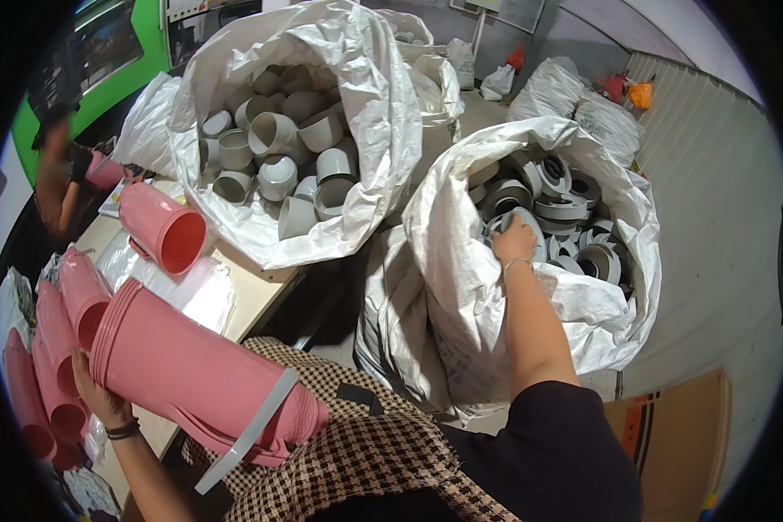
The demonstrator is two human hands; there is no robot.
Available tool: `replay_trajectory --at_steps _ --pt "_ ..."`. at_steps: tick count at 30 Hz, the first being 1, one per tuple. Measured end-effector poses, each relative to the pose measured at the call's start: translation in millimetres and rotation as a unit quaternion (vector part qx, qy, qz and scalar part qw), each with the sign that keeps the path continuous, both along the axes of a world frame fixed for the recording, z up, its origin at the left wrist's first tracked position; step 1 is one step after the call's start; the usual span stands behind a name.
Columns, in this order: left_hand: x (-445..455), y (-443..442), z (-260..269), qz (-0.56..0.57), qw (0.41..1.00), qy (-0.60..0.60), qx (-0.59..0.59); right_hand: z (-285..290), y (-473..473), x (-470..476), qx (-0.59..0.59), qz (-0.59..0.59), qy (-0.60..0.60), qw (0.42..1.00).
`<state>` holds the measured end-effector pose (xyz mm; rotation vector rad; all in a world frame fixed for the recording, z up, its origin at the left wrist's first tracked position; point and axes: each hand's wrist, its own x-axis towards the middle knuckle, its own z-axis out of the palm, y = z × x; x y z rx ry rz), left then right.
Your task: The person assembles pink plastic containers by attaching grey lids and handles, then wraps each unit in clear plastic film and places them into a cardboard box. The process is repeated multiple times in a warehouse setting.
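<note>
My left hand [104, 393] grips the wide ridged end of a pink plastic flask casing [196, 372]. The casing lies tilted across my lap, its narrower end against my checked apron [378, 450]. A flat light-grey carrying handle [248, 434] crosses that narrower end. My right hand [517, 240] reaches into a white woven sack [460, 274], its fingers on the rim of a round grey plastic part [530, 228]; the fingertips are partly hidden. Around it in the sack lie several grey ring-shaped parts [561, 207].
Another white sack [378, 143] holds grey plastic cups [272, 134]. One pink casing [163, 225] lies on the table [271, 274]; several more [59, 372] stand at the left. A co-worker's arm [59, 189] shows at far left. A cardboard box [685, 430] stands at right.
</note>
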<state>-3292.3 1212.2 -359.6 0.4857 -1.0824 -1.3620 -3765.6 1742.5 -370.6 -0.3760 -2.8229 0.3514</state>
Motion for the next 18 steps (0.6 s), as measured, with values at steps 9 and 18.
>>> replay_trajectory --at_steps 9,18 --pt "-24.7 21.6 43.9 -0.113 0.939 -0.253 -0.202 82.9 -17.8 -17.2 -0.173 0.220 0.428 0.859" --pt "-58.1 67.9 99.8 -0.301 0.950 -0.081 -0.032 153.9 -325.9 187.3 -0.357 0.851 -0.036 0.383"
